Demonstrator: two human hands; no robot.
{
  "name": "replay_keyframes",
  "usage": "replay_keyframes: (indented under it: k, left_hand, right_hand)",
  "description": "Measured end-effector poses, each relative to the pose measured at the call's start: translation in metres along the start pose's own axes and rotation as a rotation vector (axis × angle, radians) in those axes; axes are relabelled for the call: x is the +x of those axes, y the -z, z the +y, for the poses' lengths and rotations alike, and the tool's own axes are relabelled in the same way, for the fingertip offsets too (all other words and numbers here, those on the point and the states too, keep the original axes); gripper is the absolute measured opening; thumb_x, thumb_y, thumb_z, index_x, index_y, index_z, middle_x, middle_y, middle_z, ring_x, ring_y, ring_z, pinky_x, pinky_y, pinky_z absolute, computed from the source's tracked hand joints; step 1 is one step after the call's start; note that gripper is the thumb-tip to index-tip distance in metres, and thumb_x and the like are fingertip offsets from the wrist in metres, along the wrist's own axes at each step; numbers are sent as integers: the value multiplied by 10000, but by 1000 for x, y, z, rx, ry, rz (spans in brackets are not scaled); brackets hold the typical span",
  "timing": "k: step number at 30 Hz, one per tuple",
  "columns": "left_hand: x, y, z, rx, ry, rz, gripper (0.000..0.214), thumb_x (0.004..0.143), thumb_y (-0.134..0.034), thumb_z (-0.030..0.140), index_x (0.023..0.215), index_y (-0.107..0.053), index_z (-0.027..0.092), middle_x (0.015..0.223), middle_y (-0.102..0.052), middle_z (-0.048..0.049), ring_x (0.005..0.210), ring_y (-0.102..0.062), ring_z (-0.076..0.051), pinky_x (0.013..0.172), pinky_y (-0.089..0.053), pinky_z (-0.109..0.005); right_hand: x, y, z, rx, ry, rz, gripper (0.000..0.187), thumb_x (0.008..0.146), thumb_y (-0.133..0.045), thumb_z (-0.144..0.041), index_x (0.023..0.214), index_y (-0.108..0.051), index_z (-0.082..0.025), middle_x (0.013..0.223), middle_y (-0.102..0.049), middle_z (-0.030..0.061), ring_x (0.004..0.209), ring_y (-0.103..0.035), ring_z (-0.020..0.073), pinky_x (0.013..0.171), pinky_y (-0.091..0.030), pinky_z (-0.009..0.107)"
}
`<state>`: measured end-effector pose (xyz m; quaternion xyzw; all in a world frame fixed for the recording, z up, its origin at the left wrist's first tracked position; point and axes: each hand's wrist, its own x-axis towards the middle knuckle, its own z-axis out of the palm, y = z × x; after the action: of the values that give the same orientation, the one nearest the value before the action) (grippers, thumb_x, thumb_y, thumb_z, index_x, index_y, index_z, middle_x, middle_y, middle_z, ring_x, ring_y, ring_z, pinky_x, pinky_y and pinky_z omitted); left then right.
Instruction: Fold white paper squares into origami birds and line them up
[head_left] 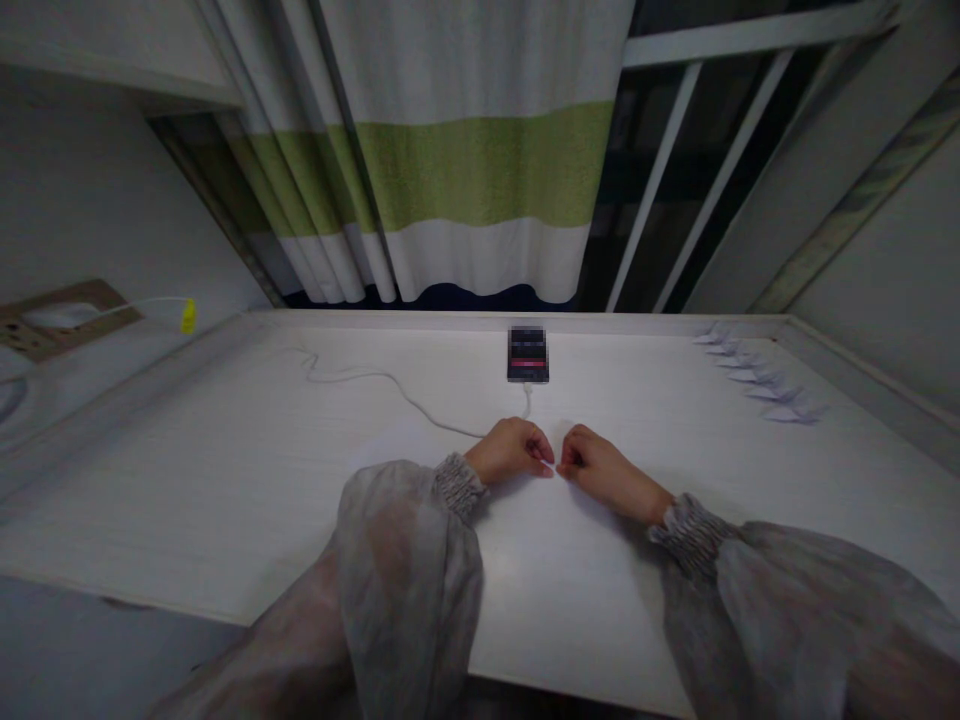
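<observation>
Pinched in the grip of the left hand [514,449], a small white paper piece [549,464] pointed toward the right hand [598,464], between the near and far edges of the table [562,590]. Whether the right grip, curled just beside, held anything, I couldn't tell.

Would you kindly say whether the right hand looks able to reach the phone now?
Probably yes: the phone lies a little ahead of the right hand, and nothing tall stands between them.

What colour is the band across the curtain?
The band is yellowish green; it shows in the head view.
</observation>
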<state>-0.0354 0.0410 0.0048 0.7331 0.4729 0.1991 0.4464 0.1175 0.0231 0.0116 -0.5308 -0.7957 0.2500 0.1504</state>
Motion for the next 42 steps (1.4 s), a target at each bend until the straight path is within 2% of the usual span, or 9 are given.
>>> replay_keyframes:
  k: [5,9,16,21,24,32,37,40,42]
  left_hand:
    - [1,0,0,-27,31,-13,184,508,-701,167,671,-640,108,536,-546,22,516,-484,-67,522,-387,-185]
    - [2,0,1,-4,41,-8,180,491,-700,161,655,-641,116,528,-540,29,513,-474,-70,526,-380,-190]
    - [1,1,7,-53,122,-13,163,467,-687,131,619,-633,110,493,-516,42,495,-466,-74,521,-369,-199]
    - [-1,1,11,-52,134,-8,143,483,-672,109,616,-622,98,471,-481,53,472,-428,-60,490,-334,-189]
    - [-1,1,10,-26,110,-8,144,494,-666,107,631,-622,97,488,-487,48,488,-429,-61,493,-336,-183]
    - [2,0,3,35,36,-26,157,508,-657,130,662,-633,113,565,-554,21,549,-468,-81,547,-373,-192]
    - [1,0,6,9,58,-9,141,499,-658,118,637,-628,114,525,-517,37,519,-443,-72,525,-357,-187]
    - [0,1,8,-19,73,-19,141,491,-658,115,629,-625,113,502,-499,46,504,-438,-68,517,-352,-185]
    - [-1,1,8,-25,70,-13,139,487,-659,112,621,-625,114,501,-498,47,503,-439,-66,515,-349,-183]
  right_hand:
    - [1,3,1,21,-61,-1,121,625,-517,-107,585,-429,-181,649,-464,2,584,-458,115,542,-366,237]
    - [6,5,3,37,-121,-25,188,573,-586,-126,641,-421,-186,617,-459,-20,566,-448,115,521,-347,231]
    - [12,7,-1,33,-48,-51,175,531,-556,-77,591,-429,-181,643,-467,-20,597,-427,109,546,-329,222]
    - [19,10,7,172,-109,-196,141,516,-563,-89,559,-454,-167,538,-437,-53,522,-392,83,503,-315,213]
    - [24,13,11,195,-100,-243,126,511,-563,-92,558,-468,-160,517,-450,-61,498,-401,73,497,-327,206]
    - [20,19,8,131,-42,-216,114,503,-572,-98,536,-485,-164,514,-454,-54,505,-404,83,506,-316,216]
    - [14,22,7,111,28,-192,88,534,-542,-90,571,-510,-163,598,-496,-27,566,-447,95,548,-350,219]
    - [13,24,12,156,43,-208,103,530,-526,-82,592,-515,-163,595,-483,-37,524,-423,77,497,-338,206]
    - [13,26,16,239,-2,-267,106,542,-517,-105,628,-513,-167,529,-438,-60,440,-373,57,432,-309,196]
